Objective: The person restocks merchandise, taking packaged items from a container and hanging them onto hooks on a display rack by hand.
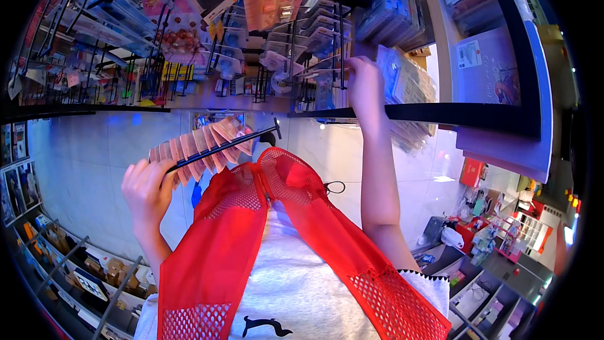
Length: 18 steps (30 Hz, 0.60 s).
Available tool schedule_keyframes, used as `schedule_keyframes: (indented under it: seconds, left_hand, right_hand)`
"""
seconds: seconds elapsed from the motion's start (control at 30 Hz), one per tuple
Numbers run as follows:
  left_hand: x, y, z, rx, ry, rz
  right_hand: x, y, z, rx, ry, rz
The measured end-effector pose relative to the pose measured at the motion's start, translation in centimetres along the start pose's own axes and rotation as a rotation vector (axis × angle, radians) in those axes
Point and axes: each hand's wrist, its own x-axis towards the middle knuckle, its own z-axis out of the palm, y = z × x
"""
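In my left hand is one end of a black display hook, held out over the floor. A row of several pinkish-orange flat packets hangs along this rod. My right hand is raised to the rack, with its fingers bent in beside a black rack hook. Clear-packed goods hang on hooks just left of those fingertips. What the fingertips hold, if anything, is too small to make out.
Hooks with small packaged goods fill the rack at left. Stacked clear-wrapped packs stand right of my right hand, behind the rack's black front edge. Low shelves with boxes lie at lower left; bins stand at lower right.
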Motion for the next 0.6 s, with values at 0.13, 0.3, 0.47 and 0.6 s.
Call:
schedule_keyframes:
  seconds: [0.13,0.3,0.47,0.6]
  left_hand:
    - [0.1,0.0,0.0,-0.007,-0.004,0.013]
    - [0.5,0.3,0.1,-0.024,-0.005,0.009]
    - [0.4,0.1,0.2,0.003,-0.013,0.007]
    - [0.3,0.1,0.2,0.001,-0.013,0.010]
  right_hand:
    - [0.4,-0.1,0.1,-0.069,-0.046,0.060]
    - [2.0,0.7,1.2,0.116,0.070,0.303]
    - [3.4,1.8,2.2,0.077,-0.037,0.368]
    - [4.1,2.2,2.7,-0.060,-0.051,0.354]
